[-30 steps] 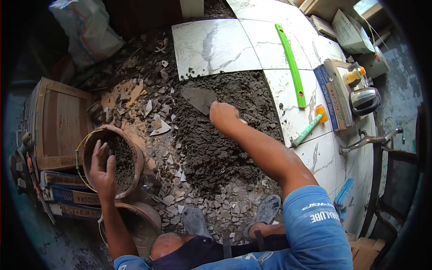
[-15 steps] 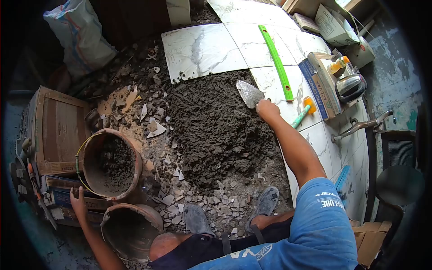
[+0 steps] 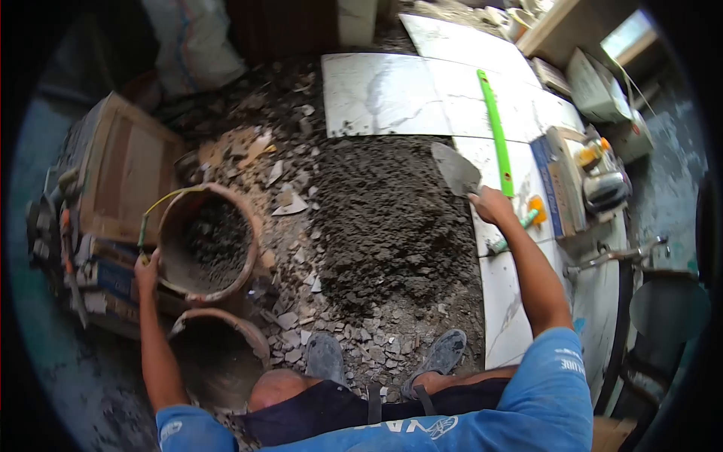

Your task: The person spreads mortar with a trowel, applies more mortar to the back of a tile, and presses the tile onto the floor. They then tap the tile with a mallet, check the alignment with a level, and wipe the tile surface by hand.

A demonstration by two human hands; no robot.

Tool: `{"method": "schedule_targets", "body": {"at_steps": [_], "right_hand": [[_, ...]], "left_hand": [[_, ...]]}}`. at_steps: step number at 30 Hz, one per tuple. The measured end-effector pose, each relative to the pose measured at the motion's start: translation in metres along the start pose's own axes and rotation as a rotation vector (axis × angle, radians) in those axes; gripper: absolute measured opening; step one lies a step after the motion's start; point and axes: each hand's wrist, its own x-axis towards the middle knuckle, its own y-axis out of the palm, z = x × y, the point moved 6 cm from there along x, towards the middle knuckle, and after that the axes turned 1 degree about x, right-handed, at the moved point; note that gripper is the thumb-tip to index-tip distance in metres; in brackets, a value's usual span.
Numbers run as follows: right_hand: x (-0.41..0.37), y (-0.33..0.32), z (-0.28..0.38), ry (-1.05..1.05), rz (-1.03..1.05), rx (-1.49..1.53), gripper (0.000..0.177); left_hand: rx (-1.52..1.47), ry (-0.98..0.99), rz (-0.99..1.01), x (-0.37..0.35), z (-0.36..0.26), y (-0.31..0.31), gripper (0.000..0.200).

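Note:
My left hand (image 3: 147, 273) is closed round the wire handle (image 3: 144, 230) of a bucket (image 3: 170, 252) that stands partly filled with dark mortar. In my right hand (image 3: 493, 205) is a trowel (image 3: 456, 170), its blade pointing up and left over the right edge of the spread mortar (image 3: 388, 218). That mortar lies rough in front of my feet, bordered by marble-look tiles (image 3: 384, 90) at the back and right. An empty second bucket (image 3: 256, 335) leans near my knee.
A green level (image 3: 497, 135) lies on the tiles. Near my right hand is a mallet (image 3: 536, 209) with an orange head. Tile boxes (image 3: 553, 181) carry bottles and a tool at right. Broken tile rubble (image 3: 290, 203) covers the left floor, beside a large carton (image 3: 132, 173).
My left hand has moved up from beside the bucket and taken hold of its handle, which is now raised. The trowel stays at the mortar's edge. The view has shifted left.

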Motion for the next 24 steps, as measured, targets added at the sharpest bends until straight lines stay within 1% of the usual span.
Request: {"method": "schedule_targets", "body": {"at_steps": [1,2,3,4,5,6,7,8,10,12,14,16,17,18,19,20,21,22,24], "right_hand": [[-0.011,-0.008,0.009,-0.074,0.003,0.018,0.05],[-0.023,-0.017,0.024,-0.173,0.027,0.131,0.045],[-0.032,-0.022,0.041,-0.31,0.007,0.155,0.042],[-0.048,-0.027,0.064,-0.368,0.044,0.179,0.039],[-0.063,-0.032,0.088,-0.378,0.127,0.195,0.038],[-0.08,-0.038,0.114,-0.492,0.087,0.175,0.036],[-0.097,-0.05,0.149,-0.523,0.095,0.075,0.034],[-0.115,-0.056,0.182,-0.543,0.105,-0.022,0.032],[-0.135,-0.058,0.242,-0.726,0.047,-0.124,0.027],[-0.138,-0.062,0.299,-0.778,-0.015,-0.198,0.02],[-0.114,-0.048,0.342,-0.802,-0.25,-0.203,0.016],[-0.086,-0.015,0.382,-0.73,-0.31,-0.279,0.014],[-0.084,0.015,0.397,-0.79,-0.293,-0.246,0.014],[-0.084,0.039,0.409,-0.849,-0.268,-0.211,0.014],[-0.09,0.054,0.412,-0.866,-0.181,-0.15,0.014],[-0.097,0.068,0.412,-0.883,-0.096,-0.088,0.014],[-0.096,0.09,0.408,-0.928,-0.032,-0.006,0.015],[-0.107,0.093,0.403,-0.954,0.038,0.028,0.018],[-0.125,0.097,0.398,-0.995,0.132,0.047,0.02]], "left_hand": [[-0.068,-0.041,0.013,-0.001,0.013,0.006,0.028],[-0.131,-0.258,0.137,-0.02,-0.009,0.015,0.033],[-0.079,-0.257,0.088,-0.018,-0.001,0.023,0.037],[-0.056,-0.179,0.05,-0.014,0.006,0.03,0.04],[-0.108,-0.134,-0.042,-0.014,0.006,0.031,0.041],[-0.138,-0.065,-0.126,-0.016,0.008,0.036,0.039],[-0.14,-0.112,-0.096,-0.022,0.0,0.038,0.037],[-0.147,-0.1,-0.106,-0.028,-0.013,0.039,0.035],[-0.288,-0.041,-0.132,-0.061,-0.075,0.046,0.033],[-0.267,0.027,-0.15,-0.068,-0.095,0.06,0.031],[-0.402,0.198,-0.178,-0.076,-0.125,0.072,0.035],[-0.288,0.257,-0.205,-0.089,-0.154,0.075,0.035],[-0.292,0.253,-0.203,-0.089,-0.161,0.078,0.035],[-0.243,0.193,-0.158,-0.088,-0.163,0.084,0.035],[-0.195,0.133,-0.116,-0.086,-0.16,0.089,0.038],[-0.196,0.128,-0.116,-0.082,-0.157,0.09,0.038],[-0.232,0.174,-0.164,-0.078,-0.152,0.09,0.036],[-0.266,0.222,-0.213,-0.077,-0.153,0.087,0.036],[-0.261,0.229,-0.218,-0.08,-0.16,0.085,0.037]]}}
